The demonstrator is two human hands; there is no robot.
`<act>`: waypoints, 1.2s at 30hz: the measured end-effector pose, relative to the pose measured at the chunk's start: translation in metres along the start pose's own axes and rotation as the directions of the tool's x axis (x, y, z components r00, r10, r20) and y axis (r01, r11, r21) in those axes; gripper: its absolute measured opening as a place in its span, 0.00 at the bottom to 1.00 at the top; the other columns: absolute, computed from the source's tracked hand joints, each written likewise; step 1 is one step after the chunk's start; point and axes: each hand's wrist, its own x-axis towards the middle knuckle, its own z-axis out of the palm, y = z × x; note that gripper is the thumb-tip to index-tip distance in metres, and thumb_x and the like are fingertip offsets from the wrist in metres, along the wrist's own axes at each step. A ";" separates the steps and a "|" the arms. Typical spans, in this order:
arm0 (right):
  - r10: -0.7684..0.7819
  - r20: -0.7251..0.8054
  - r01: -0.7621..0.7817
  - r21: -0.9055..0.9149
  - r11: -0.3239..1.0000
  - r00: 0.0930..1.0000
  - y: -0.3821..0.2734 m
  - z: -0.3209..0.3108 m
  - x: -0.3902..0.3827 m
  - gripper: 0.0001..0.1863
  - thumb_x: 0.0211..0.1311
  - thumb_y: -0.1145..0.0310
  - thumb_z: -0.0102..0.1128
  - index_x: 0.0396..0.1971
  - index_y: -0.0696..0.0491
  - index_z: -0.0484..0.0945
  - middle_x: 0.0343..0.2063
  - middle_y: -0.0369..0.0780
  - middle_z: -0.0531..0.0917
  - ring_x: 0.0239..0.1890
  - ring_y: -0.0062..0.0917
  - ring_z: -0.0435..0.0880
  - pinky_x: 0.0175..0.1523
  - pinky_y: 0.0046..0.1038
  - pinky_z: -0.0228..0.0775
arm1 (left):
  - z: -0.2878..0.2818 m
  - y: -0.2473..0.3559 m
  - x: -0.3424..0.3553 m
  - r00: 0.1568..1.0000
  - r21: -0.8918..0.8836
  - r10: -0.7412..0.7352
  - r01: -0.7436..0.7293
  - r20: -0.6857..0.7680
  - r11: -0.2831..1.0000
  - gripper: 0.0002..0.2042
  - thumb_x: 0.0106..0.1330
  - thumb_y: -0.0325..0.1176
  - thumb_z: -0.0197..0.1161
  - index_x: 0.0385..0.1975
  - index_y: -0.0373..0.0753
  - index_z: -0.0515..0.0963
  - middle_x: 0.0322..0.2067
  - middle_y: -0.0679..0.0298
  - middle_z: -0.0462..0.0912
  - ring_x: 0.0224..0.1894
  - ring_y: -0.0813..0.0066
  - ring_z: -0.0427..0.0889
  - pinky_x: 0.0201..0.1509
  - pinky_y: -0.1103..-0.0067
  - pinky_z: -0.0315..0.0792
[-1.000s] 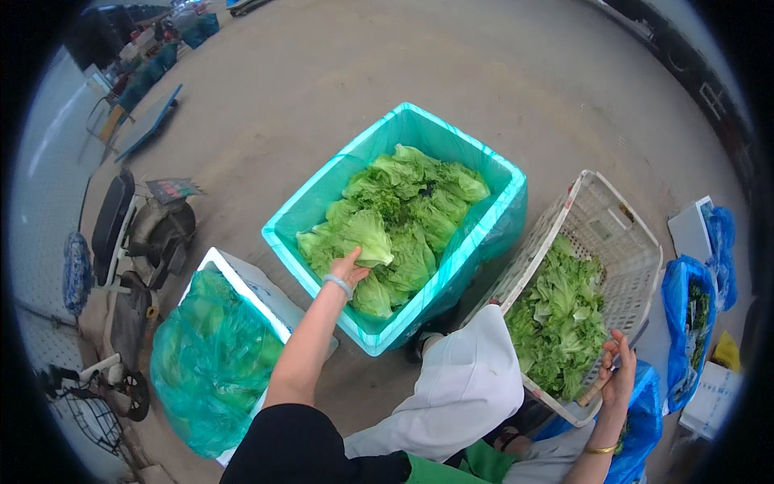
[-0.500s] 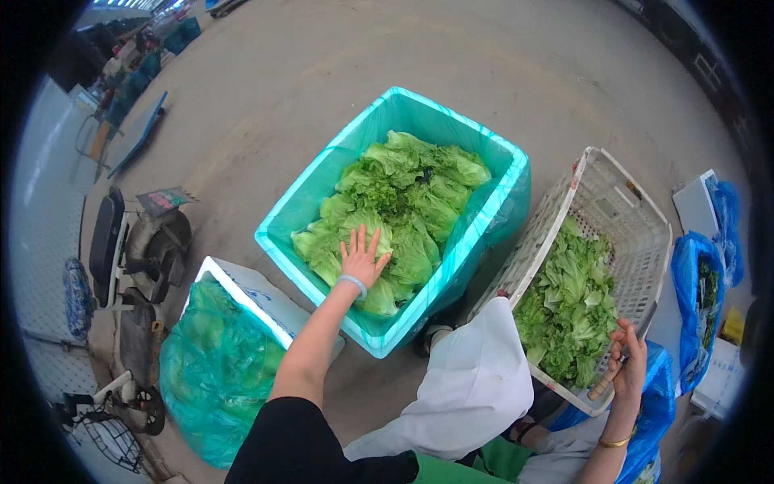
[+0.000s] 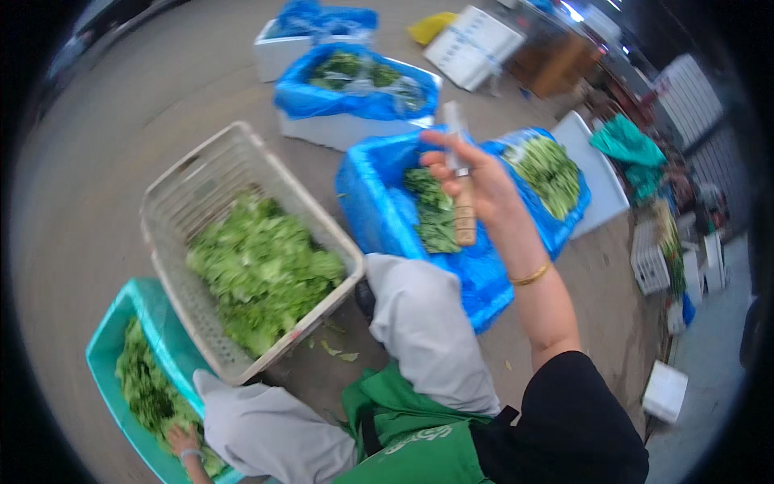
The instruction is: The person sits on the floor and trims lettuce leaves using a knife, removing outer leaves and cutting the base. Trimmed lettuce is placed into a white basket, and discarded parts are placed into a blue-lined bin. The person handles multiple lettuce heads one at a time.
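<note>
Knife (image 3: 461, 194) in right hand (image 3: 476, 181) (upright)

Two white foam boxes lined with blue plastic bags (image 3: 355, 89) stand ahead, a small white box (image 3: 665, 391) at right.

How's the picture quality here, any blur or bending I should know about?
Head view: soft, even daylight with no hard shadows or glare; fisheye bending with a black rim at the corners; the right hand and its wooden-handled knife are slightly motion-blurred, and the far boxes at the top edge look soft; the white basket is fairly sharp.
</note>
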 end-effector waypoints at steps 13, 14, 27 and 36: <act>0.165 -0.530 -0.014 0.278 0.960 0.832 0.116 -0.324 -0.102 0.19 0.64 0.68 0.64 0.51 0.62 0.75 0.38 0.48 0.82 0.24 0.19 0.76 0.23 0.19 0.68 | -0.276 0.257 -0.181 0.084 0.388 0.683 -0.770 -0.725 0.507 0.26 0.61 0.31 0.66 0.61 0.37 0.71 0.69 0.48 0.60 0.74 0.46 0.53 0.74 0.56 0.52; 0.206 -0.529 -0.018 0.339 0.941 0.823 0.139 -0.341 -0.083 0.18 0.65 0.69 0.62 0.51 0.62 0.75 0.39 0.49 0.82 0.24 0.20 0.77 0.23 0.20 0.69 | -0.285 0.285 -0.215 0.049 0.401 0.718 -0.802 -0.695 0.443 0.27 0.60 0.31 0.66 0.60 0.37 0.71 0.69 0.48 0.60 0.74 0.46 0.53 0.74 0.56 0.51; -0.050 -0.998 -0.581 -0.059 0.812 0.032 0.246 -0.481 -0.053 0.19 0.67 0.61 0.50 0.54 0.52 0.75 0.48 0.47 0.82 0.40 0.44 0.84 0.29 0.39 0.84 | -0.239 0.326 -0.239 0.350 0.164 0.850 -0.883 -0.393 0.440 0.23 0.58 0.29 0.66 0.56 0.36 0.74 0.68 0.45 0.60 0.72 0.40 0.55 0.74 0.55 0.51; -0.288 -0.917 -0.605 -0.399 0.689 0.276 0.248 -0.440 -0.008 0.18 0.66 0.60 0.59 0.49 0.57 0.76 0.30 0.42 0.83 0.19 0.26 0.81 0.18 0.32 0.70 | -0.243 0.367 -0.239 0.300 0.210 0.910 -0.907 -0.287 0.365 0.23 0.58 0.28 0.65 0.55 0.36 0.75 0.65 0.48 0.65 0.72 0.44 0.57 0.75 0.53 0.47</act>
